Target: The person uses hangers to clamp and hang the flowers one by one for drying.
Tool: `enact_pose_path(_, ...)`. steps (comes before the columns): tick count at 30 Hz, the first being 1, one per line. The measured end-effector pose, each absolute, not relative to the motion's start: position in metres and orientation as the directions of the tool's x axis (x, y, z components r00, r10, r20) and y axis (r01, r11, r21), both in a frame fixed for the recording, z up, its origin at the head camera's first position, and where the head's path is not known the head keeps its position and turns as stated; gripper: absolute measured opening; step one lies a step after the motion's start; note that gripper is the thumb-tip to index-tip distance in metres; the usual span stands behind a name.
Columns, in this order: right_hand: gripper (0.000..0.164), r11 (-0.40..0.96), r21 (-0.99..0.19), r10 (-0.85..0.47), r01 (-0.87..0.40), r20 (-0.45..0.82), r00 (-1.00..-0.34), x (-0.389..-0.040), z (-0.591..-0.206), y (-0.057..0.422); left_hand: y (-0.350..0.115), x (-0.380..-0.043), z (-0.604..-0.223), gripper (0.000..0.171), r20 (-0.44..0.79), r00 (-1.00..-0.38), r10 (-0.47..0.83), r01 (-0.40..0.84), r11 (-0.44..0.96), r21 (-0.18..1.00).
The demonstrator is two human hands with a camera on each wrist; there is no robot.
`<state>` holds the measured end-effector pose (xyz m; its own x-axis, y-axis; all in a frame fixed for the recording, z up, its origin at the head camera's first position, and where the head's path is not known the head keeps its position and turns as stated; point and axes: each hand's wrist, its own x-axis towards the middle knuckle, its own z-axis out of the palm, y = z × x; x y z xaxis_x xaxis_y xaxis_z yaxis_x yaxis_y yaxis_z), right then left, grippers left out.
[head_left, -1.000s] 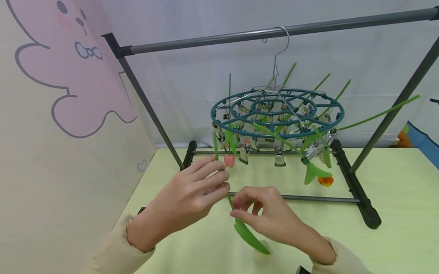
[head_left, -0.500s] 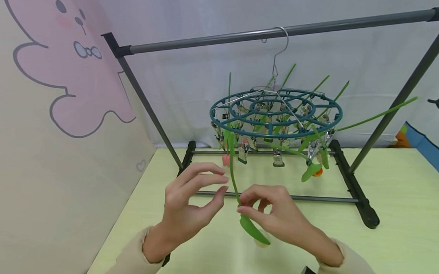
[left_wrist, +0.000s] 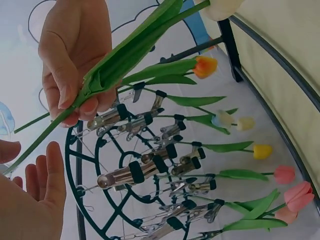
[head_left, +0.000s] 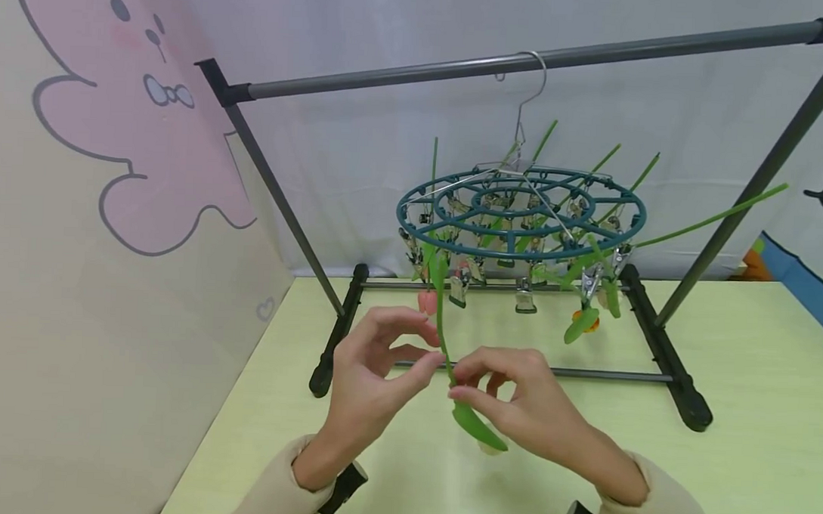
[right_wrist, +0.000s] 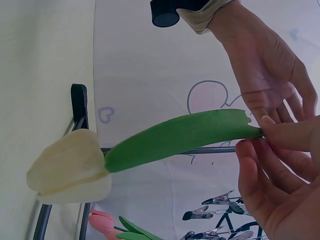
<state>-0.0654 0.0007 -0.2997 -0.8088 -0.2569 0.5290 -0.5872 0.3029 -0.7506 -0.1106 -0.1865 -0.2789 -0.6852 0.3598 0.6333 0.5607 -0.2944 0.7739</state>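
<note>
A cream artificial tulip [right_wrist: 70, 167] with a green leaf [head_left: 477, 427] hangs bloom-down in front of the rack. My right hand [head_left: 516, 389] pinches its stem just above the leaf between thumb and fingers. Further up, my left hand [head_left: 373, 377] is beside the stem [head_left: 441, 311], thumb and fingers apart around it; no firm grip is visible. Behind both hands hangs a round teal clip hanger [head_left: 510, 256] with metal clips [head_left: 524, 295]. Several tulips are clipped on it bloom-down, among them a pink tulip [left_wrist: 298, 196], an orange tulip [left_wrist: 205, 66] and a yellow tulip [left_wrist: 262, 152].
A dark metal rack stands on the pale yellow table [head_left: 754, 375], its top bar [head_left: 404, 77] bearing the hanger's hook [head_left: 542, 76]. A low crossbar [head_left: 605, 375] runs behind the hands. To the left is a wall [head_left: 143, 338] with a pink cartoon figure.
My left hand has let go of the upper stem, opened and moved down, then come right to the stem again. My right hand keeps its pinch and has shifted slightly right.
</note>
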Motion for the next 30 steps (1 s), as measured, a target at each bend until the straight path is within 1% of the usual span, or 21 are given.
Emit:
enact_pose_path(4, 0.014, 0.309, -0.742, -0.257, -0.595, 0.537, -0.803, -0.066, -0.300, -0.001, -0.183, -0.111, -0.281, 0.029, 0.619, -0.695, 0.367, 0.534, -0.313, 0.785)
enact_pose_path(10, 0.014, 0.323, -0.740, -0.256, -0.591, 0.533, -0.807, -0.067, -0.300, -0.001, -0.181, -0.112, -0.282, 0.026, 0.600, -0.717, 0.354, 0.521, -0.300, 0.799)
enact_pose_path(13, 0.016, 0.362, -0.730, -0.223, -0.580, 0.536, -0.814, -0.068, -0.297, 0.002, -0.182, -0.113, -0.282, 0.026, 0.608, -0.717, 0.341, 0.533, -0.294, 0.794)
enact_pose_path(15, 0.020, 0.409, -0.703, -0.181, -0.581, 0.562, -0.807, -0.068, -0.294, 0.004, -0.182, -0.113, -0.281, 0.026, 0.616, -0.715, 0.331, 0.545, -0.287, 0.788)
enact_pose_path(18, 0.032, 0.483, -0.635, -0.107, -0.602, 0.640, -0.761, -0.070, -0.289, 0.007, -0.184, -0.114, -0.281, 0.026, 0.619, -0.718, 0.318, 0.556, -0.273, 0.785)
enact_pose_path(22, 0.046, 0.555, -0.539, -0.005, -0.634, 0.760, -0.650, -0.071, -0.283, 0.011, -0.185, -0.115, -0.282, 0.027, 0.606, -0.733, 0.309, 0.547, -0.261, 0.795)
enact_pose_path(23, 0.047, 0.564, -0.522, 0.019, -0.639, 0.782, -0.622, -0.071, -0.282, 0.012, -0.185, -0.115, -0.282, 0.026, 0.602, -0.737, 0.307, 0.544, -0.258, 0.798)
enact_pose_path(26, 0.044, 0.599, -0.465, 0.064, -0.652, 0.839, -0.540, -0.072, -0.279, 0.015, -0.186, -0.117, -0.282, 0.026, 0.596, -0.745, 0.300, 0.539, -0.257, 0.802)
enact_pose_path(30, 0.057, 0.642, -0.420, 0.102, -0.642, 0.876, -0.471, -0.071, -0.275, 0.019, -0.187, -0.119, -0.283, 0.025, 0.593, -0.748, 0.297, 0.536, -0.256, 0.804)
